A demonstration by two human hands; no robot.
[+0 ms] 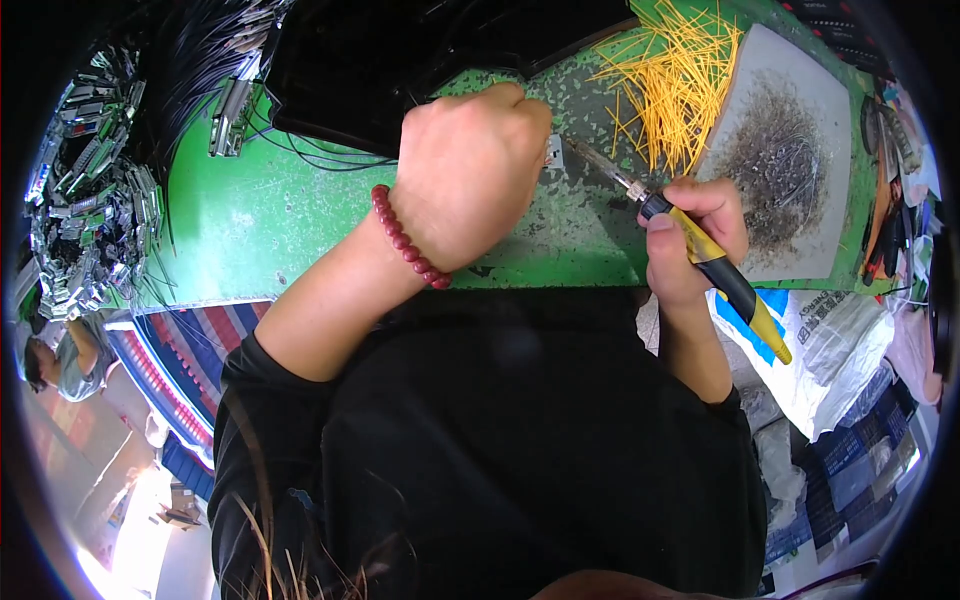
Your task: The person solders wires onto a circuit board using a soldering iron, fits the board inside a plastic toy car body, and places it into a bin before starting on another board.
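Observation:
My right hand point(698, 235) grips a soldering iron point(735, 285) by its yellow and black handle. The metal tip slants up and left, stopping close to my left hand point(470, 160). That hand is closed, knuckles up, over the green worktop, with a dark red bead bracelet on its wrist. Its fingertips are hidden beneath it, so what they pinch cannot be made out. A small silvery piece point(555, 152) shows at the edge of the fist, next to the iron's tip. Thin black wires point(320, 160) run along the worktop toward the fist.
Loose yellow sticks or wires point(675, 85) lie at the back right, beside a pale board point(825, 215) with dark residue. A large black object point(350, 75) fills the back. Metal parts point(95, 200) are heaped at left; tools point(888, 200) line the right edge. Another person point(75, 365) is far left.

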